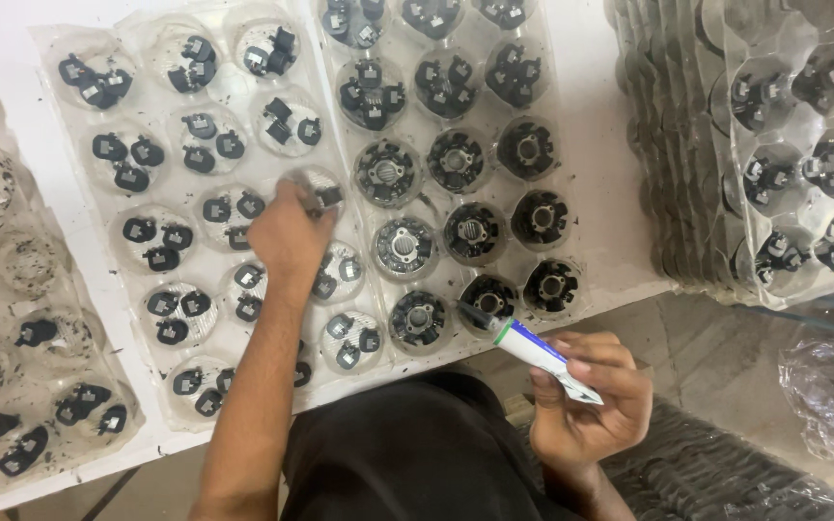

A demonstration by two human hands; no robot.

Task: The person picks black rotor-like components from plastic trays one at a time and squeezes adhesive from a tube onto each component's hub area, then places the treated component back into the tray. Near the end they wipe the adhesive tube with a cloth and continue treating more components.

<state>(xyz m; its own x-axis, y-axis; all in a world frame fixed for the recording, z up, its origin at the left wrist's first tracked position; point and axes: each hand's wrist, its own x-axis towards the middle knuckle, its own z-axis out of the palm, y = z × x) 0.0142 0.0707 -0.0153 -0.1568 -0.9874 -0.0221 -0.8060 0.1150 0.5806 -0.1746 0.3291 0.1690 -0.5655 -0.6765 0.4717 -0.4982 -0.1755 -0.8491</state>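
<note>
black clip half hidden under left hand.

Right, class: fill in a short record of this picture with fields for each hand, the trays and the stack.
left hand: reaching into a cell of the left tray, fingers at a small black part
right hand: holding a white tube, nozzle toward the middle tray
left tray: cells of small black parts
middle tray: round black parts and small ones
stack: clear trays, far right
</note>
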